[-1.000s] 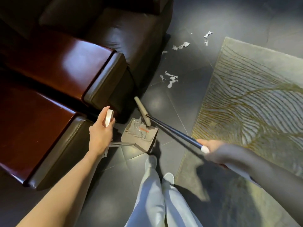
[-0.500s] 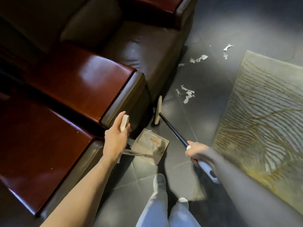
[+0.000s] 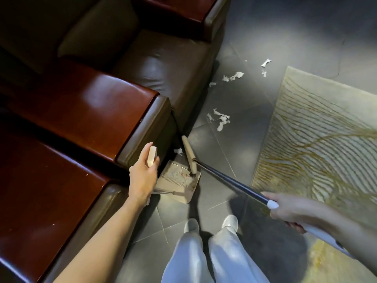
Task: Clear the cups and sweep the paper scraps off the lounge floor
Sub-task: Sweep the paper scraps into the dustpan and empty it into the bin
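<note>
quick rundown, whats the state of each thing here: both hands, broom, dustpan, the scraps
left hand: shut on the dustpan handle
right hand: shut on the broom handle
broom head: down at the dustpan's mouth
dustpan: on the floor by the sofa, some debris inside
paper scraps: loose on the floor, not yet swept
small scrap: beside the broom head, outside the pan

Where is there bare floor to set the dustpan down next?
Bare tiles lie between the broom head and the rug, and just ahead of the shoes. It is crowded by the sofa base, where paper scraps are scattered and one scrap lies beside the dustpan.
</note>
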Motion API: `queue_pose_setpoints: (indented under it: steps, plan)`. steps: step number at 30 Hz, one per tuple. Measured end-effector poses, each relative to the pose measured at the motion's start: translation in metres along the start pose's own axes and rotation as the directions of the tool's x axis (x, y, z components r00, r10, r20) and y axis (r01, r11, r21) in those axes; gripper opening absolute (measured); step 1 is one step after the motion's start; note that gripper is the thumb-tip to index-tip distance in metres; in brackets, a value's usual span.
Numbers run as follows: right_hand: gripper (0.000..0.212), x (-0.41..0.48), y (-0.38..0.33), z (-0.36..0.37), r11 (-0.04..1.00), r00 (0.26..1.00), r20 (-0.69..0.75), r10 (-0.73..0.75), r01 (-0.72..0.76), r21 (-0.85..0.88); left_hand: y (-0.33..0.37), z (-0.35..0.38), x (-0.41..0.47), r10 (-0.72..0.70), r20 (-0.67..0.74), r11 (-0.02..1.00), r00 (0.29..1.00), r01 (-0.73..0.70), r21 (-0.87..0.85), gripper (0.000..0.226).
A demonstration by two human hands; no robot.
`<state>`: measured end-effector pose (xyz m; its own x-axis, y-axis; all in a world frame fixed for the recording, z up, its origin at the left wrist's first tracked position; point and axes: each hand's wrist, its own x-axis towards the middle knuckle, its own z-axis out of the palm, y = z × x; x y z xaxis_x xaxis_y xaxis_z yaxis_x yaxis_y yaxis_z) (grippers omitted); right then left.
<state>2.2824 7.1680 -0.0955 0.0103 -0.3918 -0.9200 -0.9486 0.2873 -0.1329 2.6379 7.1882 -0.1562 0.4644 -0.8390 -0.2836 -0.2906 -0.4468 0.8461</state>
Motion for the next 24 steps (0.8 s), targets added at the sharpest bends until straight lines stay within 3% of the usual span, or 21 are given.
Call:
queue_pose_setpoints:
  steps: [8, 14, 16, 20, 24]
  plan:
    - [0.062, 0.019, -0.038, -0.026, 0.993, 0.996, -0.086, -0.035, 0.044, 0.105, -0.004, 0.001, -0.008, -0.033, -0.065, 0.999, 0.997, 0.034, 0.014, 0.049]
    - [0.063, 0.073, -0.088, -0.018, 0.894, 1.0, -0.009, -0.014, 0.017, 0.447, -0.004, -0.002, -0.006, 0.0, -0.054, 0.998, 0.999, 0.003, 0.06, 0.048]
    - [0.06, 0.084, -0.106, -0.003, 0.885, 1.0, 0.021, -0.009, -0.002, 0.466, -0.004, 0.0, -0.003, 0.006, -0.045, 0.998, 0.999, -0.003, 0.063, 0.048]
    - [0.059, 0.081, -0.113, 0.014, 0.994, 0.996, 0.073, -0.048, 0.04, 0.102, -0.002, 0.002, 0.008, 0.031, -0.046, 0.998, 0.998, -0.028, 0.063, 0.046]
    - [0.051, 0.044, -0.085, -0.003, 0.982, 0.999, 0.044, 0.028, -0.019, -0.188, -0.001, -0.002, 0.012, 0.033, -0.031, 0.998, 0.999, -0.031, 0.046, 0.046]
